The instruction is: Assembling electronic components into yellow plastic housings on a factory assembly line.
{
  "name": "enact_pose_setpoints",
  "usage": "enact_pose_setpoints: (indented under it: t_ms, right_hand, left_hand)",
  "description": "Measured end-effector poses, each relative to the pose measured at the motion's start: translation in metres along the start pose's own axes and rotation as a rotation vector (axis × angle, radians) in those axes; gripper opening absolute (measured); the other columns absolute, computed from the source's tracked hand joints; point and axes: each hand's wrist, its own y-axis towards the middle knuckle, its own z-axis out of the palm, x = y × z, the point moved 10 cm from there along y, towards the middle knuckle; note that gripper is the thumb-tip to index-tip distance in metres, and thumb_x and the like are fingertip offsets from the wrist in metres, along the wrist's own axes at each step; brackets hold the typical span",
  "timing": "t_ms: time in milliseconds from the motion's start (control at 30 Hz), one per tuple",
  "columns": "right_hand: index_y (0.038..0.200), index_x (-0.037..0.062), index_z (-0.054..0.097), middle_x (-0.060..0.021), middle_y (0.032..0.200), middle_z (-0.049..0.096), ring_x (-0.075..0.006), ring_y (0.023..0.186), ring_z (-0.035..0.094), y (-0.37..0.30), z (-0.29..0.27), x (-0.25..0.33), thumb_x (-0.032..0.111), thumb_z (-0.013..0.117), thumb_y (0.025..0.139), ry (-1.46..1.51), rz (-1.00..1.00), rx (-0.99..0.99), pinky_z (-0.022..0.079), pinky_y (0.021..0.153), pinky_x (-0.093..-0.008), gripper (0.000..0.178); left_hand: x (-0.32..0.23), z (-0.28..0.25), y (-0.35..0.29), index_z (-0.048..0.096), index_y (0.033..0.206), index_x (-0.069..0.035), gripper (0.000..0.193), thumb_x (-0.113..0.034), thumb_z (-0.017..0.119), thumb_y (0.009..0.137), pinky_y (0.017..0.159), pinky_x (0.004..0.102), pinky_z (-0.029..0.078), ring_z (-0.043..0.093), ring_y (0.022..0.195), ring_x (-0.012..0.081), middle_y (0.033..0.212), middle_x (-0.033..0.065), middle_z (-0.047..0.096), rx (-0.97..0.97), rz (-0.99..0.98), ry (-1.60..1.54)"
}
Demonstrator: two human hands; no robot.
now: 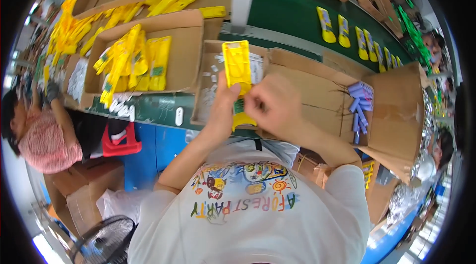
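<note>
A long yellow plastic casing (236, 60) with a moulded hollow inside stands upright in front of my chest. My left hand (221, 110) is closed round its left side, thumb lying across the front. A small green patch shows on its lower part. My right hand (278, 102) is curled at the casing's right side, fingertips close together against it; motion blurs them, and whatever they pinch is hidden. Behind the casing sits a shallow cardboard tray (199, 107) holding small white parts (214, 69).
To the left, a cardboard box (186, 40) holds several yellow casings (158, 63). At right, purple cylinders (360, 102) lie in an open carton (310, 75). Yellow pieces (326, 25) line a green conveyor (287, 8). A white oval part (179, 116) lies at the table edge. Another person (49, 140) works at left.
</note>
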Motion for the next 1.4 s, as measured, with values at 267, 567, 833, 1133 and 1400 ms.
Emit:
enact_pose_setpoints:
  t_ms: [267, 567, 833, 1133, 1400]
  right_hand:
    - [0.095, 0.0027, 0.062, -0.0158, 0.089, 0.066, -0.0311, 0.082, 0.065, -0.113, -0.179, -0.197, 0.008, 0.061, 0.079, -1.174, 0.579, 0.129, 0.053, 0.065, -0.0408, 0.016]
    - [0.094, -0.0022, 0.063, -0.0115, 0.086, 0.067, -0.0184, 0.078, 0.066, -0.146, -0.189, -0.191, -0.001, 0.069, 0.072, -0.609, 0.663, 0.154, 0.053, 0.068, -0.0282, 0.022]
    - [0.095, -0.0001, 0.062, -0.0028, 0.090, 0.064, -0.0085, 0.079, 0.061, -0.051, -0.059, -0.059, 0.000, 0.071, 0.080, 0.689, 0.478, -0.173, 0.051, 0.072, -0.0221, 0.017]
    - [0.096, 0.0007, 0.059, -0.0039, 0.087, 0.061, -0.0084, 0.077, 0.060, -0.031, -0.005, -0.045, 0.008, 0.069, 0.084, 0.217, 0.314, -0.018, 0.054, 0.057, -0.0232, 0.016]
    - [0.093, 0.0029, 0.060, -0.0035, 0.079, 0.061, -0.0140, 0.070, 0.063, 0.054, 0.075, -0.084, 0.009, 0.064, 0.086, 0.513, 0.442, 0.335, 0.052, 0.050, -0.0274, 0.010]
  left_hand:
    - [0.013, 0.014, -0.007, 0.035, 0.123, -0.004, 0.030, -0.001, 0.038, 0.093, 0.066, 0.0332, 0.053, 0.060, 0.073, 0.0184, 0.095, 0.0102, 0.057, 0.197, -0.029, 0.036]
    - [0.024, 0.040, -0.029, 0.027, 0.132, -0.005, 0.041, -0.002, 0.037, 0.092, 0.070, 0.0331, 0.053, 0.064, 0.078, 0.0197, 0.104, 0.0143, 0.059, 0.350, -0.051, 0.102]
    - [0.034, 0.052, -0.037, 0.019, 0.137, -0.007, 0.050, 0.000, 0.035, 0.091, 0.069, 0.0319, 0.052, 0.061, 0.075, 0.0174, 0.103, 0.0125, 0.052, 0.374, -0.068, 0.223]
    - [0.025, 0.032, -0.035, 0.017, 0.137, -0.004, 0.051, 0.001, 0.035, 0.089, 0.064, 0.0308, 0.051, 0.060, 0.073, 0.0156, 0.097, 0.0114, 0.050, 0.262, -0.046, 0.320]
    - [0.001, -0.055, -0.029, 0.028, 0.130, -0.008, 0.039, -0.003, 0.036, 0.092, 0.063, 0.0324, 0.052, 0.059, 0.069, 0.0190, 0.102, 0.0120, 0.051, -0.120, 0.108, 0.045]
